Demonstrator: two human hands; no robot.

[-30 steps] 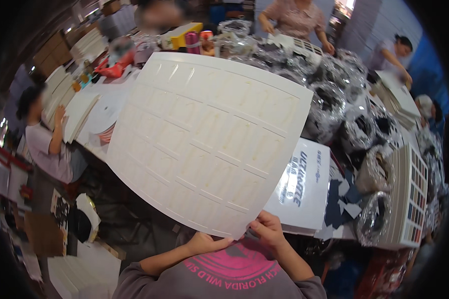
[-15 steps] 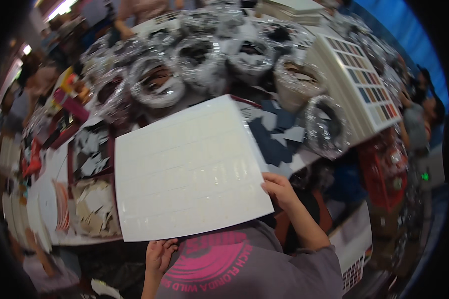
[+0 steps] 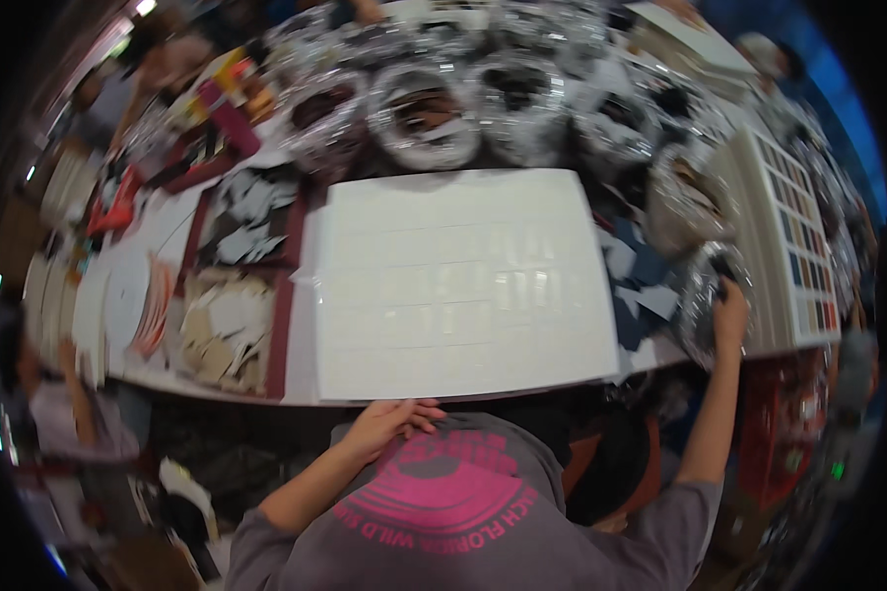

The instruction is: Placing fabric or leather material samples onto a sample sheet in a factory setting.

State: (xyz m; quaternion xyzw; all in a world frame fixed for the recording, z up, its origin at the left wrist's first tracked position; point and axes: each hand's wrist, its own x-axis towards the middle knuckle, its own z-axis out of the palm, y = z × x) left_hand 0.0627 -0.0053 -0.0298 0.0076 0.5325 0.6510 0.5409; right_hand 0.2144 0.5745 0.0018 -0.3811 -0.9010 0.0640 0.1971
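A large white board (image 3: 453,286) with rows of pale, shiny rectangular patches lies flat on the table in front of me. My left hand (image 3: 394,428) rests at the board's near edge, against my shirt, its fingers loosely stretched and holding nothing. To the right, my right hand (image 3: 729,317) is at a plastic-wrapped round bin (image 3: 702,330), fingers bent over its opening. Something dark shows at those fingertips, too blurred to name. Dark blue and pale grey swatches (image 3: 646,286) lie between the board and this bin.
Several plastic-wrapped bins (image 3: 424,113) of swatches line the board's far side. On the left stands a dark red divided box (image 3: 279,330) with grey and beige scraps (image 3: 229,330). A stack of sample boards (image 3: 798,236) with coloured patches stands at right. Other people work around the table.
The board has gone from tilted in my right hand to flat on the table. My right hand has let it go and moved right to the wrapped bin. The view has shifted.
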